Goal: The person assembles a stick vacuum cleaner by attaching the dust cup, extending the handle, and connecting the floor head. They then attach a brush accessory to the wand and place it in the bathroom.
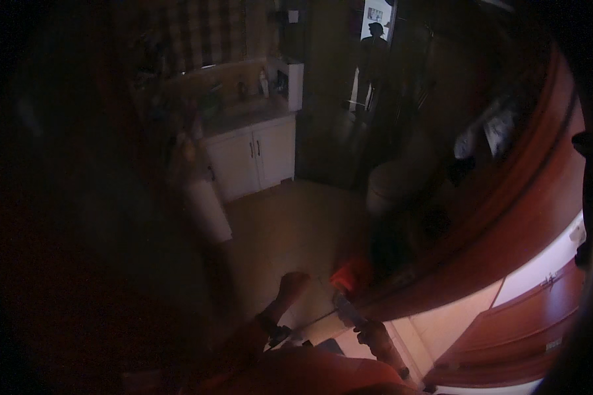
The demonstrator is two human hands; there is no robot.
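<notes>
My right hand (373, 337) is closed around a grey-handled tool (344, 308) at the lower middle. The tool's far end is a bright red head (351, 275); blur and dim light hide its exact kind. To its left, my left hand (292, 287) is held out over the floor, fingers curled in. Whether anything is inside those fingers is too dark to see. A dark band (280, 336) sits at the left wrist. The two hands are apart.
A reddish wooden door frame (507, 230) curves along the right. Ahead are a tiled floor (283, 224), white cabinets (250, 161) under a cluttered counter, and a tall dark glossy door or appliance (333, 118). A pale rounded bin-like object (392, 184) stands right of the floor.
</notes>
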